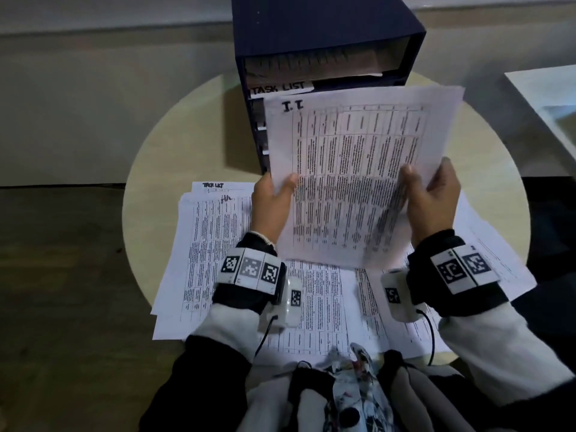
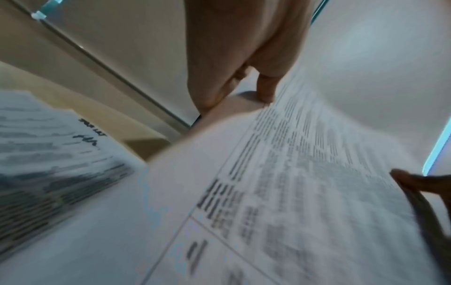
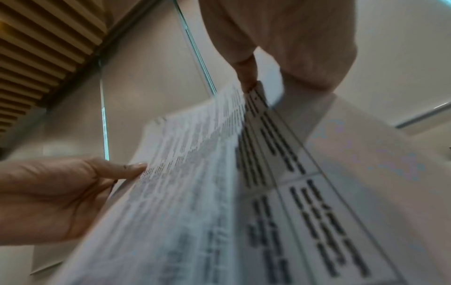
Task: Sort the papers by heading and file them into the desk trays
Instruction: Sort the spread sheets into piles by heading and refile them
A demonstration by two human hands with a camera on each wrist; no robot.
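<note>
Papers (image 1: 218, 244) lie fanned over the round table (image 1: 162, 157), in front of the dark stack of trays (image 1: 327, 42), whose one readable label says TASK LIST. Held up between them is a sheet (image 1: 358, 157) headed "I.T.". The left hand (image 1: 272, 198) pinches its left edge, and the right hand (image 1: 433, 201) pinches the right. She seems to be reading the heading; next comes finding the matching tray, whose label is hidden behind the sheet.

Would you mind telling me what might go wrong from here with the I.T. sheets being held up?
The I.T. sheets hide the lower labels of the tray unit; only TASK LIST shows, so misfiling seems possible. The right hand fans the edges, so one may slip onto the loose papers.
</note>
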